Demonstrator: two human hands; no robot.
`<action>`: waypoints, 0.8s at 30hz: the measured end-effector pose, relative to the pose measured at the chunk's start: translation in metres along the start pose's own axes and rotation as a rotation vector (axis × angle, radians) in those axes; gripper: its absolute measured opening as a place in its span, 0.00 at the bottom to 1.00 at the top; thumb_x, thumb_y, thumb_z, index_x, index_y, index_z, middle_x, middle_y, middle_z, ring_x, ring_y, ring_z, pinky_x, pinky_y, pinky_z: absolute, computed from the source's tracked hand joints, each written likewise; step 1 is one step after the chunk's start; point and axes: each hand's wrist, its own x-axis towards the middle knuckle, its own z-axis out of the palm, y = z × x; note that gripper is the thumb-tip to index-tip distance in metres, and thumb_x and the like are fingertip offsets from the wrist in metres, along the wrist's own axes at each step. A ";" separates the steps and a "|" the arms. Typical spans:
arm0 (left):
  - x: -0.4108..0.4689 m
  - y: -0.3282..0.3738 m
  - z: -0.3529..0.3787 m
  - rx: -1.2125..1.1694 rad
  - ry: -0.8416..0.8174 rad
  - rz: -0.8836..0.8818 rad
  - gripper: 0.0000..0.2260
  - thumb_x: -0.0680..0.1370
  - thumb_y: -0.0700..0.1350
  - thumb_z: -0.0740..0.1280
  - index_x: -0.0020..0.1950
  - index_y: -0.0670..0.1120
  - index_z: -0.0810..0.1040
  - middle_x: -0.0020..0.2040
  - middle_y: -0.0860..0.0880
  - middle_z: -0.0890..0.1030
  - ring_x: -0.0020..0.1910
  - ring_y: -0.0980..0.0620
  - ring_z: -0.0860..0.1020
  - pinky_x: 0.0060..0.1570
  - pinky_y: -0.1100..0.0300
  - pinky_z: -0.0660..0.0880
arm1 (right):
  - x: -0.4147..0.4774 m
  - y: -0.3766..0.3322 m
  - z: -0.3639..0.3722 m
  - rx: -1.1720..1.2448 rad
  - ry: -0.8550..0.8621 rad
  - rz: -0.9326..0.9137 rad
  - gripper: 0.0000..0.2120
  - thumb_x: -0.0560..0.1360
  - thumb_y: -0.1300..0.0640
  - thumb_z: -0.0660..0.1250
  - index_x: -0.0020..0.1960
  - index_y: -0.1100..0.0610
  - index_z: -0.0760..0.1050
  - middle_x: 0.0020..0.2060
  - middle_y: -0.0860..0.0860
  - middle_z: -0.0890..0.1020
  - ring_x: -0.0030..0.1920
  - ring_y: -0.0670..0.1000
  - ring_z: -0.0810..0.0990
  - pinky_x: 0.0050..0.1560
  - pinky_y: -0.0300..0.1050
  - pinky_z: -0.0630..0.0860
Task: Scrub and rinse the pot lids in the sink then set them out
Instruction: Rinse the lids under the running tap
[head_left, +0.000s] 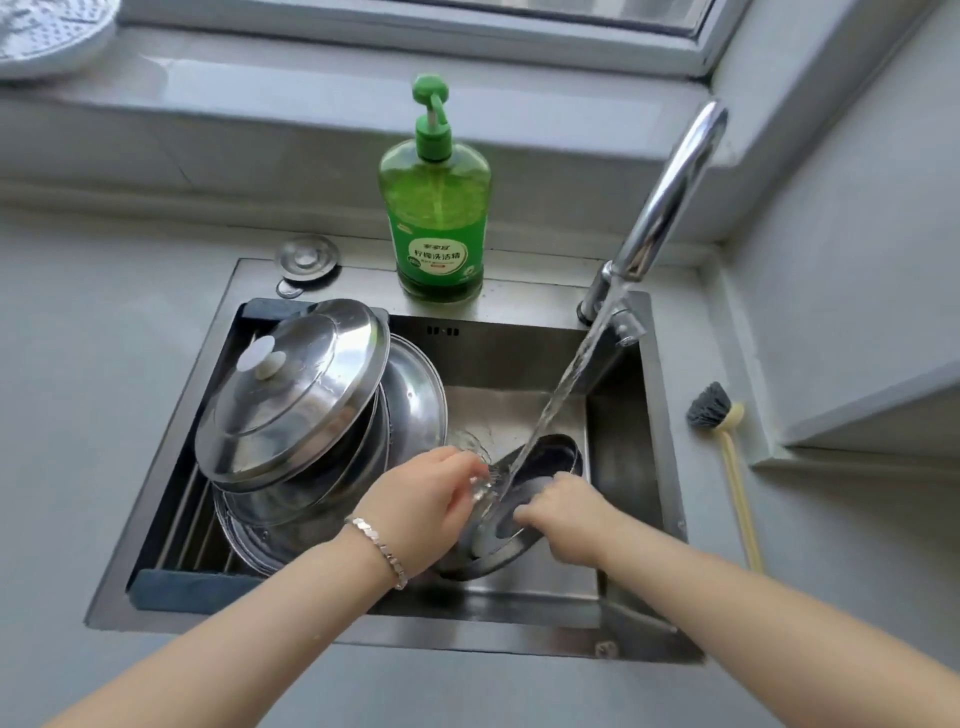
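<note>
Grey counter (104, 364) surrounds a steel sink (519, 304), and the lid being washed (543, 465) sits in the sink's right half, near the front. It stands tilted on its edge, its long axis running from near left up to far right, with its hollow side facing up and toward the right. It is shiny steel with a raised rim and a darker ring inside.

The left hand (431, 499), a bracelet at the wrist, curls its fingers onto the lid's left rim. The right hand (566, 512) grips the near right rim with bent fingers. Water (571, 369) from the tap (670, 192) falls onto the lid between the hands.

To the left, more steel lids lean stacked on a rack (176, 525); the top one (291, 395) has a white knob. A green soap bottle (436, 208) stands on the far ledge, and a brush (727, 452) lies on the counter at right.
</note>
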 end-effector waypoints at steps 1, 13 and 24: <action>0.004 0.006 0.000 -0.017 -0.033 -0.049 0.11 0.75 0.44 0.59 0.51 0.45 0.79 0.46 0.50 0.81 0.41 0.53 0.77 0.44 0.60 0.74 | -0.009 0.004 -0.012 0.041 -0.004 0.009 0.15 0.70 0.65 0.62 0.55 0.56 0.75 0.50 0.56 0.81 0.54 0.58 0.78 0.49 0.46 0.64; 0.023 0.060 -0.017 -0.438 0.009 -0.184 0.13 0.71 0.56 0.68 0.41 0.46 0.76 0.32 0.51 0.76 0.30 0.57 0.71 0.33 0.61 0.70 | -0.076 0.029 -0.140 0.496 0.340 0.016 0.22 0.62 0.66 0.68 0.51 0.46 0.79 0.38 0.42 0.78 0.40 0.44 0.76 0.43 0.43 0.76; 0.065 0.067 -0.041 -0.925 0.397 -0.900 0.25 0.79 0.60 0.51 0.37 0.43 0.75 0.30 0.48 0.76 0.27 0.54 0.75 0.26 0.66 0.72 | -0.006 -0.065 -0.110 1.081 0.889 0.414 0.28 0.80 0.43 0.42 0.76 0.54 0.49 0.76 0.47 0.48 0.75 0.43 0.42 0.74 0.41 0.40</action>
